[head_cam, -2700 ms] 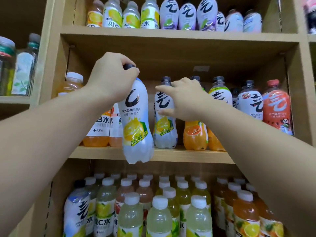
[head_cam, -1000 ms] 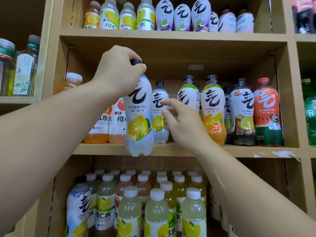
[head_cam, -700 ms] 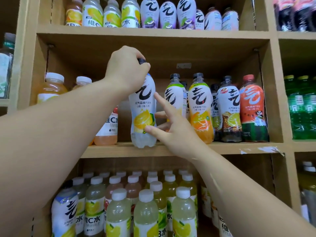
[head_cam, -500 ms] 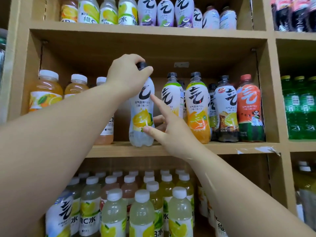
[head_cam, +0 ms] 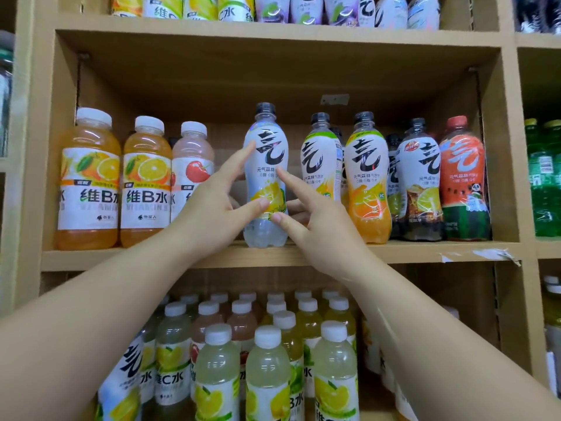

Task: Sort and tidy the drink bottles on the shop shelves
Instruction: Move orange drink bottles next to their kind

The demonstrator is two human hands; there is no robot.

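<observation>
Only the head cam to go on. The clear plastic lemon soda bottle with the white label and black cap point(head_cam: 266, 177) stands upright on the middle wooden shelf board point(head_cam: 394, 253), close to the front edge with its label facing out. My read is that it's placed and this is just the final straightening.

My left hand point(head_cam: 209, 214) has its fingers spread and mostly straight. The forefinger tip is on the upper label and the thumb is on the lemon picture, so it's touching, not wrapped round. The right hand point(head_cam: 315, 217) is the same from the other side: forefinger on the label, thumb low on the body, nothing clamped.

To the right, the matching black-capped bottles point(head_cam: 367, 183) sit in a tight row that ends at the red watermelon-label bottle point(head_cam: 463, 183). The lemon one stands slightly apart from them, so I'd guess it wants a nudge right.

To the left there's a gap, then the orange and pink white-capped vitamin drink bottles point(head_cam: 88, 177), which look lined up.

Down below, the pale yellow white-capped bottles point(head_cam: 268, 375) look orderly. But a white-labelled bottle with the big black character point(head_cam: 130, 363) sits among them at the left, which is probably a stray left to sort. I can't tell about the back rows.
</observation>
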